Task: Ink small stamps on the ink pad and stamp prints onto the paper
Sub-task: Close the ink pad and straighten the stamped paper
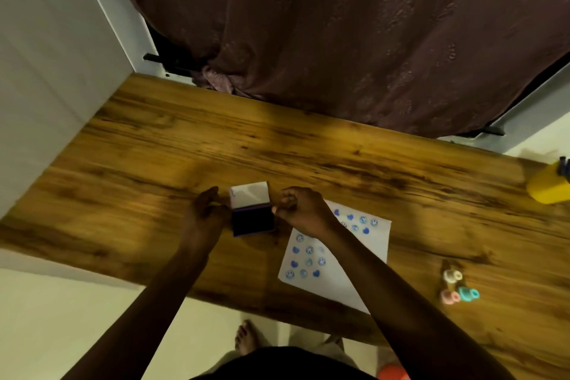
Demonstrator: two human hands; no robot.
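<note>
You're standing over a long wooden table (pixel 154 145) that runs from near left to far right, with a dark brown curtain (pixel 339 25) hanging down to its far edge and a white wall (pixel 46 55) on the left. In front of you, right of centre, the white paper (pixel 367 259) lies flat on the wood, already dotted with blue prints, hearts and round faces in loose rows, and your right forearm crosses over its near left part. Just left of the paper sits the ink pad (pixel 253 220), its lid swung open and tilted up on the far side, the dark pad facing up. Your left hand (pixel 206 210) is right against the pad's left edge, fingers curled in toward it, though I can't tell if they're actually gripping the case. Your right hand (pixel 303 210) hovers at the pad's right edge, fingers bunched together in a pinch; whatever is in them is too small and blurred to make out. At the far right edge stands a yellow cup (pixel 547 187). Near right, well apart from the paper, three small stamps (pixel 458 287) lie on their sides, cream, pink and teal.
</note>
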